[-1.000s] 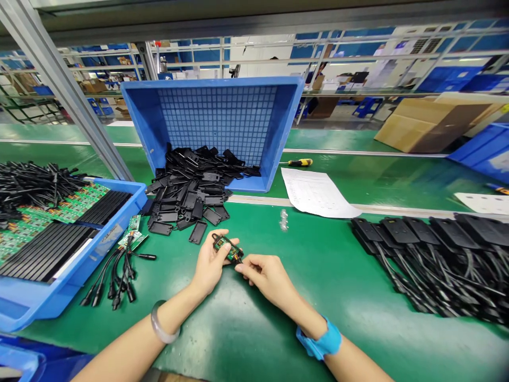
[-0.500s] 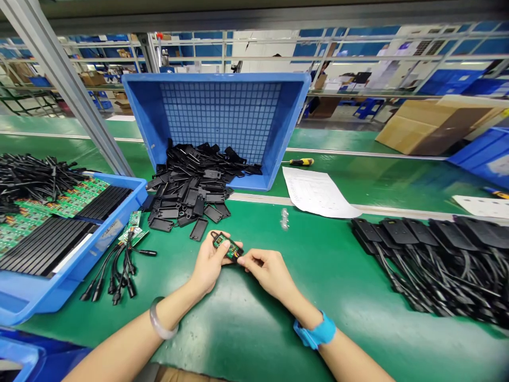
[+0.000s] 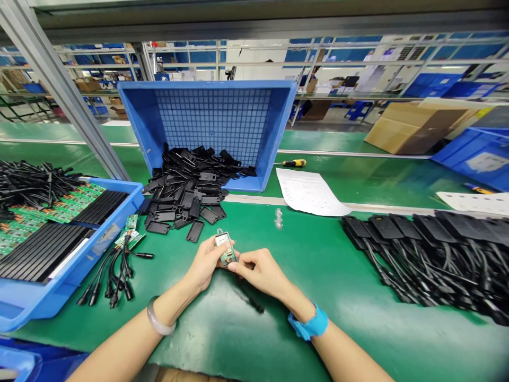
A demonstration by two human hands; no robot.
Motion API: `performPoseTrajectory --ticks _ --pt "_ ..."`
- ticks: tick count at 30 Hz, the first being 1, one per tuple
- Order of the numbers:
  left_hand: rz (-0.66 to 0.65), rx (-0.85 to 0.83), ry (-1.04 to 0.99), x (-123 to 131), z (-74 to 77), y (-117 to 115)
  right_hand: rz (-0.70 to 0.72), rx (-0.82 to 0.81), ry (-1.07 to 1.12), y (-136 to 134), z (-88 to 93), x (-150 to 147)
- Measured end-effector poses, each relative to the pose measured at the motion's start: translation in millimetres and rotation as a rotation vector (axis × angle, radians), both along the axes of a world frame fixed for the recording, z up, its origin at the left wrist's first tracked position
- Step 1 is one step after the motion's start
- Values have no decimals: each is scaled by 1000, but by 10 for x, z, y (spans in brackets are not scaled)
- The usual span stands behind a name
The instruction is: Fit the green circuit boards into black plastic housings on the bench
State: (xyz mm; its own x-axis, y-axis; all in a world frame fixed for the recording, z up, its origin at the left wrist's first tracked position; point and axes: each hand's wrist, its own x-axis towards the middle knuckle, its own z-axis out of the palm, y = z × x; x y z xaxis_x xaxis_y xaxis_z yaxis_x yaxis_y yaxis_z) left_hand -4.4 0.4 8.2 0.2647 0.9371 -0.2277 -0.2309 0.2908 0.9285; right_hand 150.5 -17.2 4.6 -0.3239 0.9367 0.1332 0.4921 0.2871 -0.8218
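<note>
My left hand (image 3: 205,261) is closed around a black plastic case with a green circuit board (image 3: 226,253) seated in it, its thumb lying on the board. The case has a small loop at its top end and is tilted up toward me. At the lower end of the case, my right hand (image 3: 258,269) pinches with thumb and forefinger where the wires leave the board. A black cable (image 3: 254,304), blurred, hangs below my hands over the green table. Part of the case is hidden by my fingers.
Ahead, a tipped blue bin (image 3: 274,143) spills black case halves (image 3: 186,196). To the left are a blue tray (image 3: 137,193) of boards and several loose cabled boards (image 3: 129,239). Finished-looking black units (image 3: 421,244) lie right; paper (image 3: 310,191) and a screwdriver (image 3: 294,163) lie beyond.
The case has turned more upright, with its board facing me more. Its cable now shows below my hands. My right hand has shifted slightly left, still at the lower end.
</note>
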Motion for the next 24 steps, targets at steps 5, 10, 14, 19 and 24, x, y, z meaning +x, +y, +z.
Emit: performPoseTrajectory --ticks 5,10,14,19,24 --pt "-173 158 214 18 -66 1 -107 462 -47 5 19 40" --pt "-277 307 422 23 -83 -8 -39 692 -282 38 -37 91" --pt "-289 379 517 14 -93 0 -43 674 -263 37 -32 92" --pt "-295 378 545 7 -115 -6 -44 621 -137 50 -32 89" --pt "-313 383 621 9 -89 -10 -20 602 -181 73 -49 106"
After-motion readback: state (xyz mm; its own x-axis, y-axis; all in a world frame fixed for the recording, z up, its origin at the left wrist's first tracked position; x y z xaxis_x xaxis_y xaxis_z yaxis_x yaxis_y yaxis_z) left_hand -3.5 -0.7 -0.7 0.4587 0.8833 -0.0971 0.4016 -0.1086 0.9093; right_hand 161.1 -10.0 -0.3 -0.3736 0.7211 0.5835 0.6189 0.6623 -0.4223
